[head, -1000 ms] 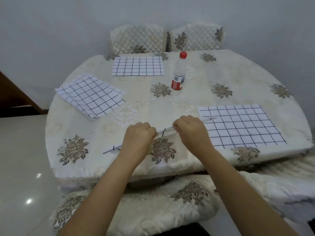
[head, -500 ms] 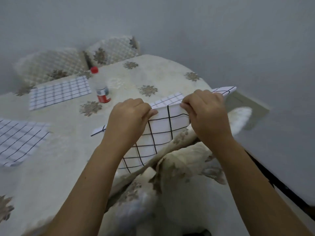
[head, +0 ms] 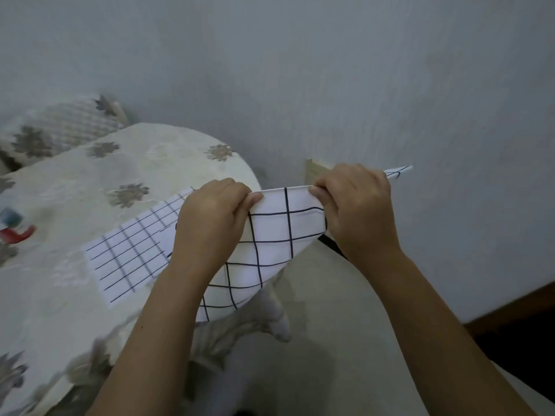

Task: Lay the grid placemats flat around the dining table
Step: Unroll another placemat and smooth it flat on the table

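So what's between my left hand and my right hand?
In the head view, only the held grid placemat spans between the left hand and right hand; both pinch its top edge.

Quilted chair [head: 69, 124], grey wall [head: 330, 70] bkgd.

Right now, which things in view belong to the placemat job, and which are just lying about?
Job: held mat, gripped along its top edge by left hand and right hand; flat mat on the table.
Lying about: bottle, blurred at the left edge; chair behind the table.
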Tool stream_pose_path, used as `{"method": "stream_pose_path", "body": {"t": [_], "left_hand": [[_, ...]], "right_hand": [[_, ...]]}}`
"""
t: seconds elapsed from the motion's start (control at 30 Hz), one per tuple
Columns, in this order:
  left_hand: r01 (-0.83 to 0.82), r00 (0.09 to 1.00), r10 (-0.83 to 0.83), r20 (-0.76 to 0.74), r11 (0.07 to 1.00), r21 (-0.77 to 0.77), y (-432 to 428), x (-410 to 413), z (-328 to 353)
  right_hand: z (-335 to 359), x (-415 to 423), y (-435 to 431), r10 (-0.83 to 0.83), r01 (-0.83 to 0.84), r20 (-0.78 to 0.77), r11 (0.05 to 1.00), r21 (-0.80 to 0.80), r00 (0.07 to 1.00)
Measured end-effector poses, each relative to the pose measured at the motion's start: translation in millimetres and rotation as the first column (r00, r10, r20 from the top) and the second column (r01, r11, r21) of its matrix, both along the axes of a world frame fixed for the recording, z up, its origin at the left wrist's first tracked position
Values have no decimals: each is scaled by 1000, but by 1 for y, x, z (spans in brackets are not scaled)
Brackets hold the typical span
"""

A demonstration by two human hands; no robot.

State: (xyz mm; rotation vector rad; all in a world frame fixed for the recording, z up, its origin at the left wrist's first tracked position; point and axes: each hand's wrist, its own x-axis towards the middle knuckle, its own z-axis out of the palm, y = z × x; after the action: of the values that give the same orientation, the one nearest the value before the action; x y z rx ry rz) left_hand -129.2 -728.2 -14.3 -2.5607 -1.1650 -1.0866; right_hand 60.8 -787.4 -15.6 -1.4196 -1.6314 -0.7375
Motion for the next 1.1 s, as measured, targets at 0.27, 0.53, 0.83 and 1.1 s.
{"method": "stream_pose_path", "body": {"t": [0.27, 0.53, 0.83, 1.1], "left_hand": [[132, 991, -131, -3, 991, 35, 55, 126, -13], [88, 992, -84, 92, 995, -40, 173, 247, -43], [-2, 996, 18, 87, 983, -183, 309, 315, -37], [-244, 967, 255, 29, 949, -200, 407, 318, -35]], "right_hand": [[-17, 122, 32, -85, 86, 11, 995, -57, 996], [-42, 236, 153, -117, 132, 131, 984, -115, 984], [-38, 318, 321, 38, -26, 69, 986, -165, 997], [-49, 327, 473, 316, -318, -52, 908, -272, 947]]}}
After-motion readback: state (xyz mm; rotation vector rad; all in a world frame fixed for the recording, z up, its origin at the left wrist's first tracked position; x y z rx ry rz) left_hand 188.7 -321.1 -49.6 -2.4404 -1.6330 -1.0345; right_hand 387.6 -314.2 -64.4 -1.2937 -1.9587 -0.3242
